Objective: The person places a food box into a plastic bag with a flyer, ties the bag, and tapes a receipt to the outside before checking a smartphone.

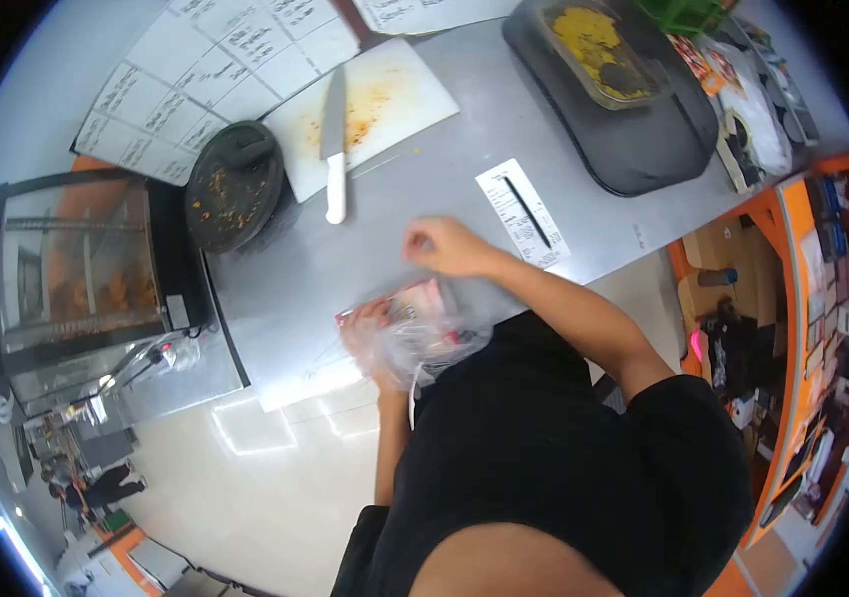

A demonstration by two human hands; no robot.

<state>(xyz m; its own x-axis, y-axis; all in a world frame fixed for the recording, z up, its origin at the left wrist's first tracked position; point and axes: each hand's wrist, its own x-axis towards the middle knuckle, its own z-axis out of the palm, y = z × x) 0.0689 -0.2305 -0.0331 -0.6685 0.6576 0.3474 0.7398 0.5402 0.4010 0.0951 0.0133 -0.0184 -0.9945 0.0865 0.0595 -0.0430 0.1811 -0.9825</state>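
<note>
I see the left hand (365, 326) gripping the crumpled clear plastic bag's (411, 346) left side; right hand (446, 247) curls narrowly beyond, hold indeterminable.

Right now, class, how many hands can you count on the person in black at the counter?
2: the left hand at the plastic bag's side, the right hand just beyond the bag, above the counter. Neither is wholly hidden.

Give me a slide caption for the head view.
At a metal counter, the left hand holds a plastic bag, the right hand curled nearby; a knife lies partly on a cutting board.
</note>
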